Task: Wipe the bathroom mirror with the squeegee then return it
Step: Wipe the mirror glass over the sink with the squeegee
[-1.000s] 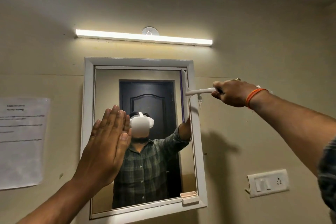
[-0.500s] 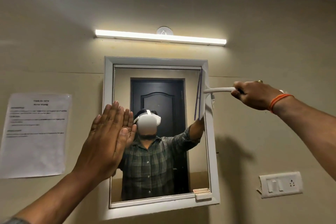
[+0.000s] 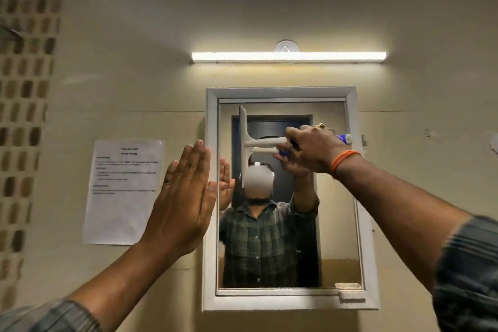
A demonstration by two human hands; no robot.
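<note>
the right hand [image 3: 314,149] grips a white squeegee [image 3: 252,143] with a blue-tipped handle, its blade upright against the mirror [image 3: 336,224] at ten o'clock. the left hand [image 3: 183,202], fingers straight and together, lies on the frame at nine o'clock.

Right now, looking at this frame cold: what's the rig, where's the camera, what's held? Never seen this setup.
There is no robot here. A person works with bare hands, and the single wide-angle camera sits on their head, looking forward at the wall. That is why both forearms reach in from the bottom corners.

Ahead hangs a white-framed rectangular wall mirror. The figure in it is the person's own reflection, headset included.

The right hand grips the handle of a white plastic squeegee, whose blade stands vertical against the upper left part of the glass. The left hand, fingers straight, holds nothing and lies flat at the mirror's left frame edge; actual contact is hard to tell.

Also on the wall: a lit white tube light above and a printed paper notice to the left.
</note>
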